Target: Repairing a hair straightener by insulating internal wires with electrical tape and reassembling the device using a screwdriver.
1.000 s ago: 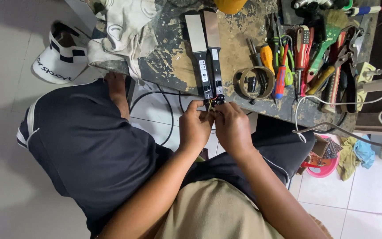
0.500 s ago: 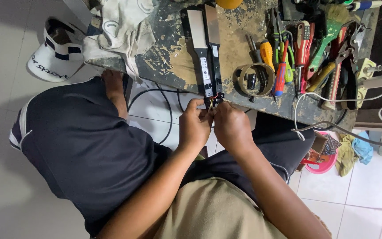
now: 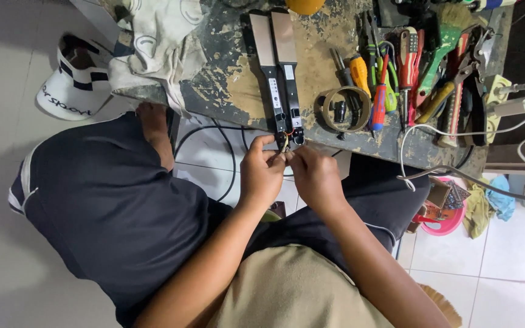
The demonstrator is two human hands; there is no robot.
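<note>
A hair straightener (image 3: pixel 277 67) with two long flat plates lies on the stained workbench (image 3: pixel 226 91), its handle end at the front edge. My left hand (image 3: pixel 261 170) and my right hand (image 3: pixel 312 173) meet just below that end. Fingertips of both pinch the small wires (image 3: pixel 287 143) coming out of the handle. What else the fingers hold is hidden.
Screwdrivers, pliers and a brush (image 3: pixel 414 67) crowd the bench's right side, beside a tape roll (image 3: pixel 340 109). A cloth (image 3: pixel 159 42) hangs at the left, a white visor cap (image 3: pixel 74 85) lies on the floor. Cables (image 3: pixel 457 130) trail at right; a pink basket (image 3: pixel 448 218) sits below.
The view has shifted slightly; both hands stay together at the straightener's handle end, with only small finger movement.
</note>
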